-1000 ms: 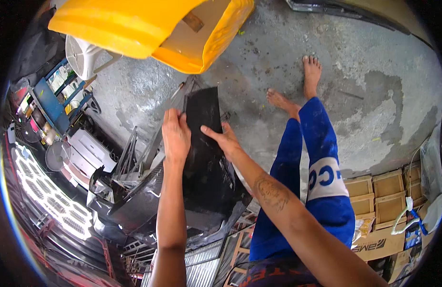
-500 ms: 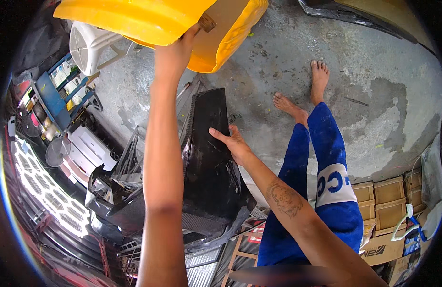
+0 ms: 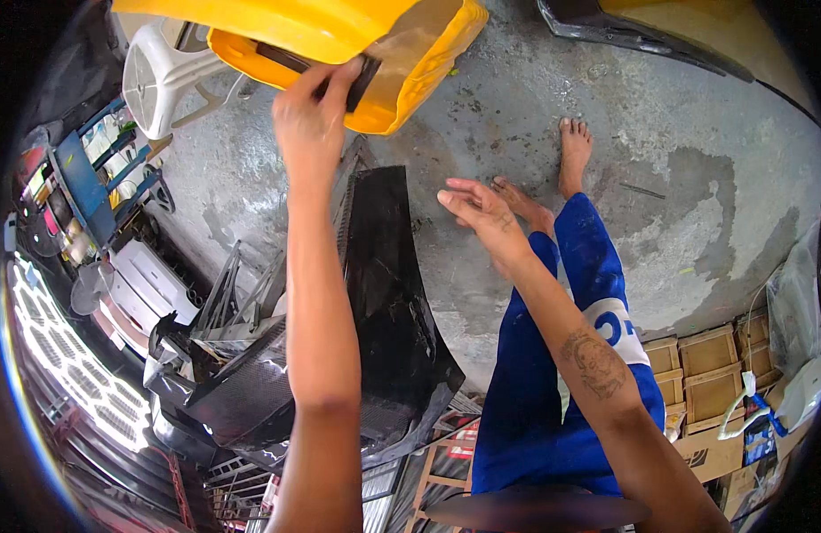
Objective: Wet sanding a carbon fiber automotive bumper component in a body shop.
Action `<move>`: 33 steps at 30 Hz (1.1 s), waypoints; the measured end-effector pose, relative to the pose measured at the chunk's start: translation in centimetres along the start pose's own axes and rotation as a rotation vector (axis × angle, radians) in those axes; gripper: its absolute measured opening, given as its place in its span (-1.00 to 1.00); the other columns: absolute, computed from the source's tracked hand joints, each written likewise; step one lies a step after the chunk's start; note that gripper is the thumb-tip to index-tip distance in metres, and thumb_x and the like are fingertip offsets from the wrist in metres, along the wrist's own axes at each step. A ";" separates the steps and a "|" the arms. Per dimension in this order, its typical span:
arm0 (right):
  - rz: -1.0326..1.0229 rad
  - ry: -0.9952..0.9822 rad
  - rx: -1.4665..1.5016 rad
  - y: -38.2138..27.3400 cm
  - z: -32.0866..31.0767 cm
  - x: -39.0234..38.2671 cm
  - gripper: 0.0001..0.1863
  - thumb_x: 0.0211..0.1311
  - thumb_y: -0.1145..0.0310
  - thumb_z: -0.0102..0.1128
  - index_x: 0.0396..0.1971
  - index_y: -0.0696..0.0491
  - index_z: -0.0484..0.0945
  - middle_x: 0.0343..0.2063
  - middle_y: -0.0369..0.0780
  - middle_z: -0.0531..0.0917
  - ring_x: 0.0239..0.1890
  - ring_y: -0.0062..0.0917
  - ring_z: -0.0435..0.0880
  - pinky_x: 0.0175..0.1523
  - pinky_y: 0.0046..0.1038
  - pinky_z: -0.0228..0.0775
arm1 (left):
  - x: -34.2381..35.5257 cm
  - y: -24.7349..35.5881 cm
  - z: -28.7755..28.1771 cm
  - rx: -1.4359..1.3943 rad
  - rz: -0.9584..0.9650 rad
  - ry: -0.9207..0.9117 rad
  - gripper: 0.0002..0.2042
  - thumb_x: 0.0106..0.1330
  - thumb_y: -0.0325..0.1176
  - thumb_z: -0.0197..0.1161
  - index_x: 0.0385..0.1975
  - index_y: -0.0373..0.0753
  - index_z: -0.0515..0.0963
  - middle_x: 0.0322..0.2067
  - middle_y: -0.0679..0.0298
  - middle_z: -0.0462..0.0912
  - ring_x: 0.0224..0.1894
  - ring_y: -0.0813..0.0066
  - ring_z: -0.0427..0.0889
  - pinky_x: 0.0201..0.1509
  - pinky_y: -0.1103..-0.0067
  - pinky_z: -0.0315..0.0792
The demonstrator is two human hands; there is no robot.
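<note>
My left hand (image 3: pixel 313 111) is raised at the top, fingers pinched on a dark flat piece (image 3: pixel 366 82) whose kind I cannot make out. It is right by a large yellow plastic-looking shell (image 3: pixel 410 98) with a hollow opening. The shell's upper part is cut off by the picture's edge. My right hand (image 3: pixel 483 211) hangs in the air over the floor, fingers loosely stretched and holding nothing. To its left, apart from it, a glossy black panel (image 3: pixel 379 258), resembling a car body part, stands below my left hand. My left forearm covers part of it.
A white plastic stool (image 3: pixel 153 84) stands at the upper left, near a blue shelf (image 3: pixel 91 182) with assorted items. More dark car parts (image 3: pixel 242 391) lie at the lower left. Brown cartons (image 3: pixel 708 377) are stacked at the lower right. A dark-edged panel (image 3: pixel 641 49) is at the upper right.
My right hand has let go of the black panel and moved up and to the right. My left hand has shifted slightly left and down by the yellow shell.
</note>
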State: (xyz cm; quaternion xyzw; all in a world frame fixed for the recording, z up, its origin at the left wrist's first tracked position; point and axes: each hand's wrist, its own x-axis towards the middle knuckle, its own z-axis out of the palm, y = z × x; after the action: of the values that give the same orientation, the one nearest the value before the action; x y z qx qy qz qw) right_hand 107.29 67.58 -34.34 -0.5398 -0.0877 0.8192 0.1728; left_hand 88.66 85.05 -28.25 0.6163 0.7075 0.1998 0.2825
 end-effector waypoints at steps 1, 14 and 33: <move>-0.061 -0.060 0.045 -1.4 0.0 -0.5 -0.40 0.35 0.02 0.31 0.24 0.06 0.47 -0.03 -0.29 0.59 0.14 -0.56 0.51 0.27 -0.40 0.31 | -1.8 1.7 -1.4 0.024 -0.070 0.037 -0.73 0.35 -0.24 0.31 -0.30 -0.37 0.71 -0.58 0.15 0.64 -0.55 0.49 0.53 -0.37 0.56 0.38; -0.108 -0.049 0.117 -2.8 0.5 -3.4 -0.73 0.26 0.36 0.43 -0.14 0.17 0.63 -0.29 -0.31 0.68 -0.27 -0.68 0.64 -0.15 -0.59 0.50 | -17.2 4.5 1.1 -0.884 -0.858 0.118 -0.82 0.33 -0.39 0.41 -0.16 -0.30 0.64 -0.40 0.43 0.62 -0.37 0.75 0.50 -0.26 0.71 0.36; 0.223 -0.213 0.355 -3.1 -2.9 -4.8 -0.71 0.31 0.35 0.38 -0.05 0.05 0.53 -0.16 -0.21 0.66 -0.05 -0.50 0.67 -0.07 -0.39 0.60 | -18.9 3.2 -2.0 -0.049 0.088 -0.394 -0.74 0.16 -0.62 0.30 -0.13 -0.29 0.63 0.02 0.14 0.64 0.16 0.12 0.57 0.21 0.37 0.43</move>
State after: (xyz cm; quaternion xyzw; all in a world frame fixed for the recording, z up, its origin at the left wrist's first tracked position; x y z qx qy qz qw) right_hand 112.18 68.48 -30.40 -0.4179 0.1004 0.8880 0.1631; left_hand 91.31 67.08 -21.76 0.6667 0.6058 0.1048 0.4213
